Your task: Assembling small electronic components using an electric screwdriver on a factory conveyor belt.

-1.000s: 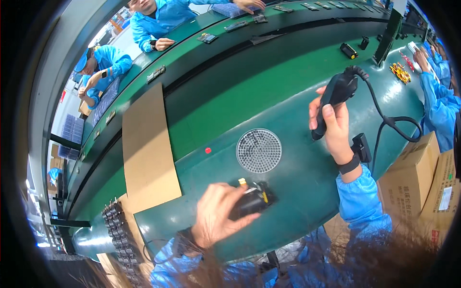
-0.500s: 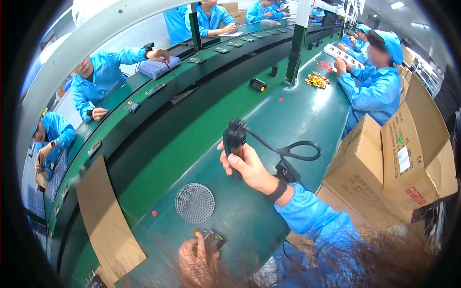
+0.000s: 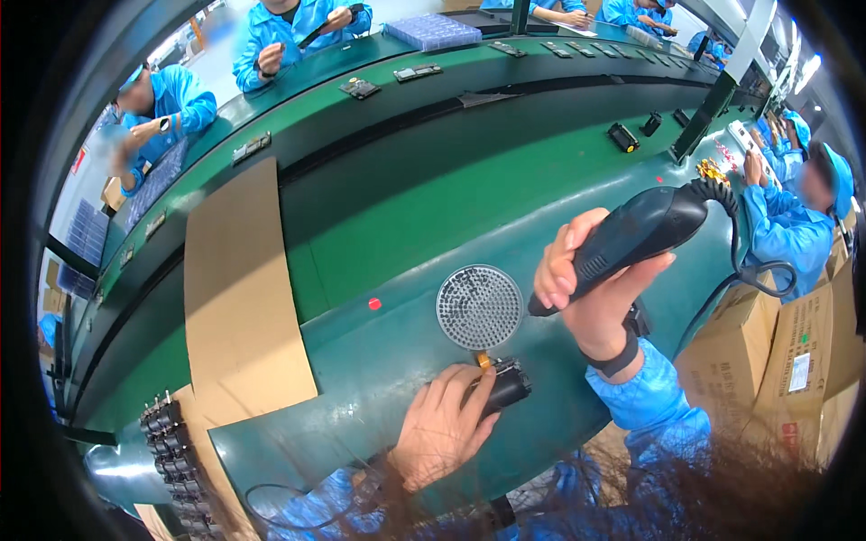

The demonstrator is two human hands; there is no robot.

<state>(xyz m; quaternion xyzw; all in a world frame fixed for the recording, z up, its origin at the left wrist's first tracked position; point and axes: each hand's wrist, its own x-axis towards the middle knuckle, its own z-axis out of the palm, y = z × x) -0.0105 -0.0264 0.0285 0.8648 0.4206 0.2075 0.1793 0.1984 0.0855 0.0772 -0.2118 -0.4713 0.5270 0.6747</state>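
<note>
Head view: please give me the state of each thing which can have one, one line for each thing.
Tool: held, tilted; running or not, unclear.
Right hand: closed around the tool.
Cord: coiled near the tool, looped farther along.
Left hand: closed on the cylinder.
Cylinder: lying on its side.
Disc: flat on the bench, partly filled.
Cardboard: lying flat.
Yellow pieces: loosely heaped.

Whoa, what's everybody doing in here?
One person's right hand holds up a black corded tool. The left hand holds a black part with an orange tab at the green table. The tool isn't touching the part. A round tray sits just beyond it. Other people in blue sit nearby.
</note>
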